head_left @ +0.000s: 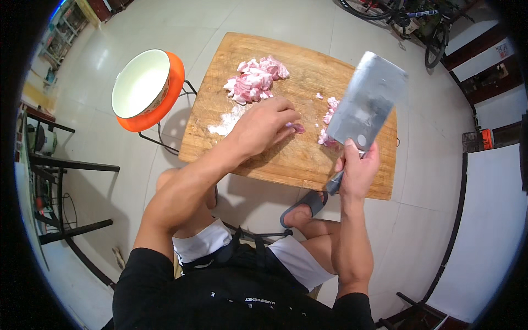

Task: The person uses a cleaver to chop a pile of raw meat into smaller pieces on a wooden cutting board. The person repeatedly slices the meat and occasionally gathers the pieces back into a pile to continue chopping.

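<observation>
My right hand (358,168) is closed round the handle of a broad cleaver (368,99), its blade raised above the right side of a wooden cutting board (302,165). On the board, my left hand (268,124) has its fingers curled over a small piece of raw meat (297,128), which pokes out at the fingertips. Beyond that hand lies a heap of pink and white raw meat (256,80). A smaller pile of cut meat (330,110) sits partly behind the blade. White bits (225,122) are smeared on the wood beside my left wrist.
To the left, a large white enamel bowl (142,85) rests on an orange stool (177,91) with dark metal legs. A bicycle (407,22) stands at the far right. My sandalled foot (302,212) is just below the board's near edge. Black furniture legs (77,163) jut in at left.
</observation>
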The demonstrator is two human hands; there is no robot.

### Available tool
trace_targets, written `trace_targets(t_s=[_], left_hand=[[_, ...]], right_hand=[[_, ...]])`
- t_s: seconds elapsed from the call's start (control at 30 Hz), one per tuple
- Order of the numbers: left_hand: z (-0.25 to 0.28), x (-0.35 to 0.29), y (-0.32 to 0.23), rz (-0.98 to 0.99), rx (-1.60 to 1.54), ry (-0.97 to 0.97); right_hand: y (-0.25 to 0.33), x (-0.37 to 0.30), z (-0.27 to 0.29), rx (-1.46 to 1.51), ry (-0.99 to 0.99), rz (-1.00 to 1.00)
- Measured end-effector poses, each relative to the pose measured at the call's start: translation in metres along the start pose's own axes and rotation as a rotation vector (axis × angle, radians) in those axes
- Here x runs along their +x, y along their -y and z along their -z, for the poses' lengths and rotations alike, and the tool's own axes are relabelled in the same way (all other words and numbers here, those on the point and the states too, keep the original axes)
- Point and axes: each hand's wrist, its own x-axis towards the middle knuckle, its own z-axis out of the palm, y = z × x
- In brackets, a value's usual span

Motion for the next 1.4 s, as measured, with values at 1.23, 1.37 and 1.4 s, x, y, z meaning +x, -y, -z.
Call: trace_targets(t_s=[1.23, 1.37, 1.4], left_hand=[[-0.033, -0.010, -0.003, 0.112, 0.045, -0.016], [-0.029, -0.014, -0.006, 0.109, 0.042, 0.007], [-0.027, -0.016, -0.008, 0.096, 0.040, 0.011]], right_hand=[[0.037, 0.006, -0.010, -1.237, 0.530, 0.107], [0.024, 0.024, 0.011, -0.979, 0.549, -0.129], [0.023, 0.032, 0.014, -0.851, 0.559, -0.288]])
